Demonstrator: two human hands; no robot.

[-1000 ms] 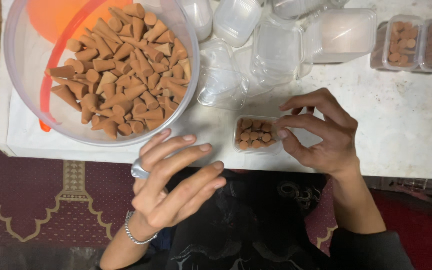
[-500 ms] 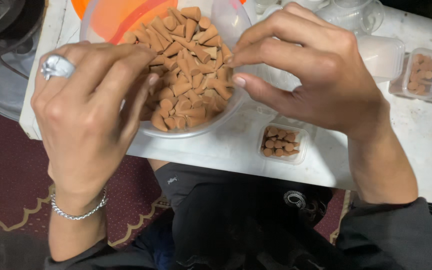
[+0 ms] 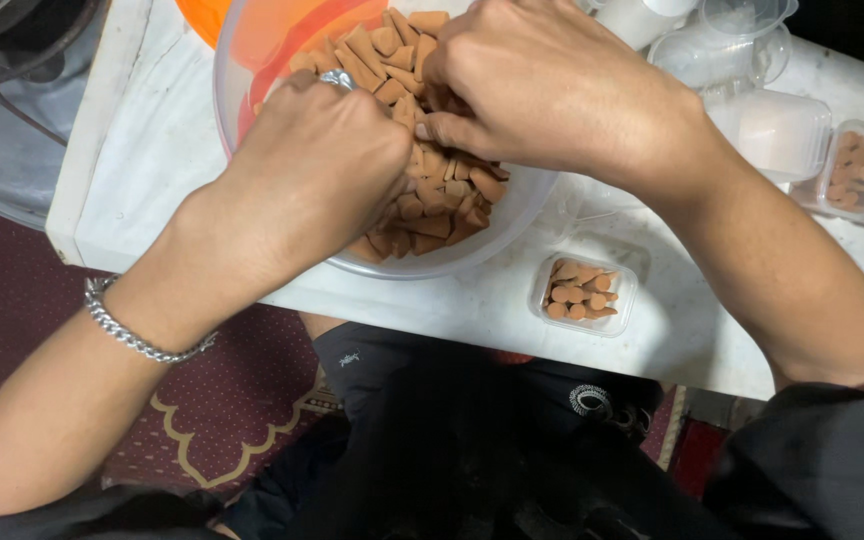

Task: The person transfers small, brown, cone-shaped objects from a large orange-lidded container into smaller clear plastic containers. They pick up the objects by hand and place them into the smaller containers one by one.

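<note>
Both hands have gone into the big clear bowl (image 3: 512,225) now. Left hand (image 3: 317,175) and right hand (image 3: 552,95) curl closed around brown cones (image 3: 442,195). Before, they hung above it. 1 small filled box (image 3: 584,293) waits on the counter (image 3: 152,170).

Both hands close together, left hand (image 3: 317,170) curled knuckles-up, right hand (image 3: 552,85) fingers bent downward, forearms angled inward

We see terracotta-brown cones (image 3: 442,190) in a clear bowl (image 3: 512,225) tinted orange inside, a white table (image 3: 152,150), a silver bracelet (image 3: 132,335), and a maroon rug (image 3: 222,420) patterned with dots and gold scallops.
</note>
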